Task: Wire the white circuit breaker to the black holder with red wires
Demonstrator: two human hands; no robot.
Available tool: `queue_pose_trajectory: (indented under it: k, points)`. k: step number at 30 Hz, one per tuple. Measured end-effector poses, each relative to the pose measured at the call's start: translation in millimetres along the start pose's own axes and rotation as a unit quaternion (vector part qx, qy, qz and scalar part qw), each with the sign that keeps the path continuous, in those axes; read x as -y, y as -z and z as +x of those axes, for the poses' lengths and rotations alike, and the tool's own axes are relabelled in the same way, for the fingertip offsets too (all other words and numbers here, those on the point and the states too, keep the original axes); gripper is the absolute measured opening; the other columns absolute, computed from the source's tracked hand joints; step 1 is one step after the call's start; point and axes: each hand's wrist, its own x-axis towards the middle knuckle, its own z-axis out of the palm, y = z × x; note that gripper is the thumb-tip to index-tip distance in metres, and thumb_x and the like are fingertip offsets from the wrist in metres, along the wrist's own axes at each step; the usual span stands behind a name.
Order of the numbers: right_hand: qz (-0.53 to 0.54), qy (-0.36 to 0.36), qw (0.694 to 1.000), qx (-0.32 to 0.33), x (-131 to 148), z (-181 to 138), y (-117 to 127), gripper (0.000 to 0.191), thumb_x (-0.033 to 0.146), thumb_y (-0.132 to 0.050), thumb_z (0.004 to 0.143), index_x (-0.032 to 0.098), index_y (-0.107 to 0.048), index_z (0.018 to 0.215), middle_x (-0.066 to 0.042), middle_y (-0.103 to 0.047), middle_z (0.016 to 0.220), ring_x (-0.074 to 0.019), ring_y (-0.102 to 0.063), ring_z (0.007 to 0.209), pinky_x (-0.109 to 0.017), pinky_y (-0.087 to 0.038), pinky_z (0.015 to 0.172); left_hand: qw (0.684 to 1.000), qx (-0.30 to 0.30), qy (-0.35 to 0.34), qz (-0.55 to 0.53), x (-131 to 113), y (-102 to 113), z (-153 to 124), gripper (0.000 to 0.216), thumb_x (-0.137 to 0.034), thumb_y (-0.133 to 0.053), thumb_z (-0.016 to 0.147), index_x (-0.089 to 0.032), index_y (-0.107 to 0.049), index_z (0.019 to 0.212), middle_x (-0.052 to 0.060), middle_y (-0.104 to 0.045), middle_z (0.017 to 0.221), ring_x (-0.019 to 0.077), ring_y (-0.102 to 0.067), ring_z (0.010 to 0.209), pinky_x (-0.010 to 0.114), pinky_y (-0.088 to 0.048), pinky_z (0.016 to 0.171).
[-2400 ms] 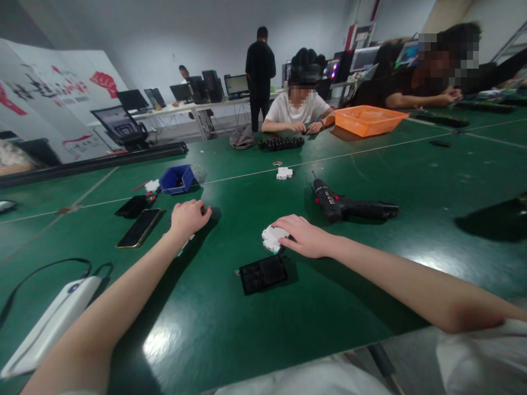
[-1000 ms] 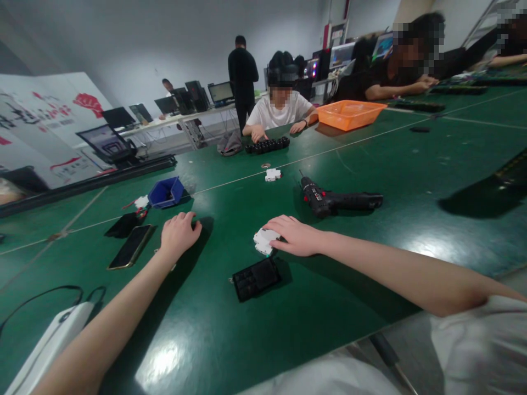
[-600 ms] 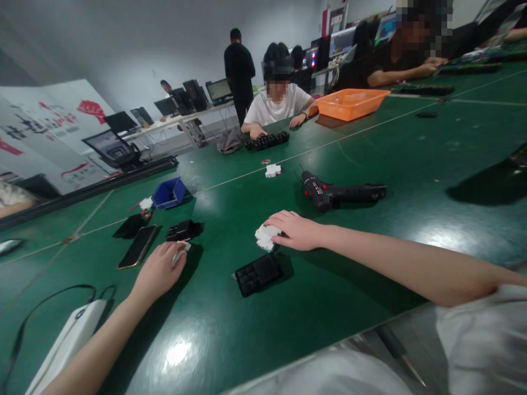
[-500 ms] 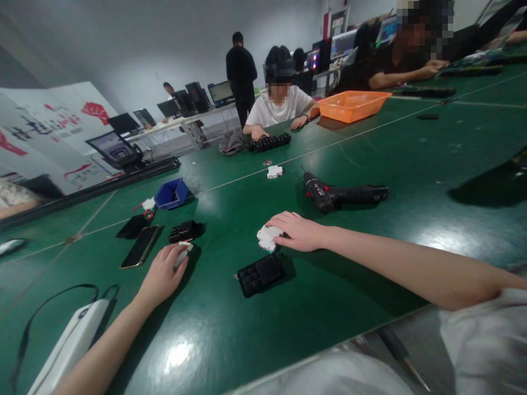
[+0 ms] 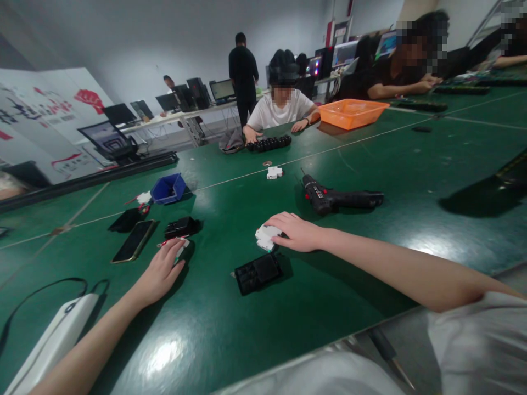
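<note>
My left hand (image 5: 161,269) is closed around a small white part with a bit of green (image 5: 181,249), mostly covered by the fingers. A little red shows by its fingertips, close to a black block (image 5: 181,226). On the right, my right hand (image 5: 294,231) grips a white block shaped like a miniature circuit breaker (image 5: 267,237) on the table, thumb at its near side and fingers over its top. Just in front of it lies a black boxy case (image 5: 258,273). A similar white circuit breaker (image 5: 274,173) stands farther off.
A black cordless drill (image 5: 340,197) lies beyond my right forearm. To the left are a phone (image 5: 134,241), a blue bin (image 5: 168,189) and a white power strip-like box (image 5: 53,343) with a cable. Across the green table (image 5: 230,219), a person (image 5: 284,107) sits near an orange basket (image 5: 349,114).
The view has turned slightly, shifting the left-side things a little left in the picture. Both hands keep their places and hold the same parts.
</note>
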Motion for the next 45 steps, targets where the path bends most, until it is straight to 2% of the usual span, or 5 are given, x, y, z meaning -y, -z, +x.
queue_pose_trajectory:
  k: [17, 26, 36, 40, 45]
  points:
    - [-0.004, 0.005, 1.0, 0.003, -0.1, 0.7, 0.0, 0.046, 0.043, -0.05, 0.101, 0.023, -0.052, 0.142, -0.013, -0.059, 0.139, -0.032, -0.05, 0.128, -0.053, -0.039, 0.108, 1.0, 0.012, -0.022, -0.004, 6.0, 7.6, -3.6, 0.067, -0.034, -0.042, 0.094, -0.027, -0.032, 0.16, 0.008, -0.04, 0.161, 0.03, -0.039, 0.148, 0.049, -0.032, 0.125]
    - [-0.001, 0.003, 1.0, 0.002, -1.6, 0.3, -1.1, 0.046, 0.043, -0.051, 0.1, 0.022, -0.052, 0.142, -0.014, -0.058, 0.14, -0.0324, -0.05, 0.128, -0.053, -0.04, 0.108, 1.0, -0.009, -0.004, 0.015, 10.5, 17.4, 15.2, 0.047, -0.043, -0.041, 0.099, -0.022, -0.057, 0.138, 0.011, -0.063, 0.135, 0.0282, -0.057, 0.125, 0.043, -0.046, 0.108]
    - [0.0, 0.005, 1.0, 0.003, -2.4, 1.0, -0.8, 0.046, 0.044, -0.05, 0.101, 0.022, -0.053, 0.141, -0.013, -0.059, 0.138, -0.0324, -0.05, 0.127, -0.052, -0.04, 0.107, 0.996, -0.045, -0.054, 0.048, 14.6, 18.3, 26.7, 0.038, -0.035, -0.045, 0.095, -0.02, -0.068, 0.121, 0.011, -0.069, 0.119, 0.0276, -0.062, 0.114, 0.042, -0.048, 0.103]
    - [-0.002, 0.011, 1.0, -0.003, -4.8, 0.8, -3.5, 0.045, 0.043, -0.051, 0.101, 0.022, -0.053, 0.14, -0.014, -0.06, 0.137, -0.0323, -0.05, 0.128, -0.052, -0.039, 0.108, 0.989, -0.103, -0.007, 0.107, 12.6, 13.8, 23.9, 0.046, -0.041, -0.045, 0.096, -0.022, -0.061, 0.135, 0.014, -0.059, 0.139, 0.0349, -0.051, 0.134, 0.054, -0.039, 0.113]
    - [-0.004, 0.01, 1.0, -0.004, -6.1, 0.9, -5.1, 0.046, 0.044, -0.05, 0.101, 0.021, -0.053, 0.141, -0.014, -0.059, 0.138, -0.0332, -0.05, 0.128, -0.054, -0.04, 0.106, 0.992, -0.088, 0.062, 0.07, 21.2, 2.6, 28.7, 0.064, -0.051, -0.041, 0.1, -0.025, -0.034, 0.158, 0.014, -0.023, 0.168, 0.0412, -0.022, 0.154, 0.065, -0.026, 0.121]
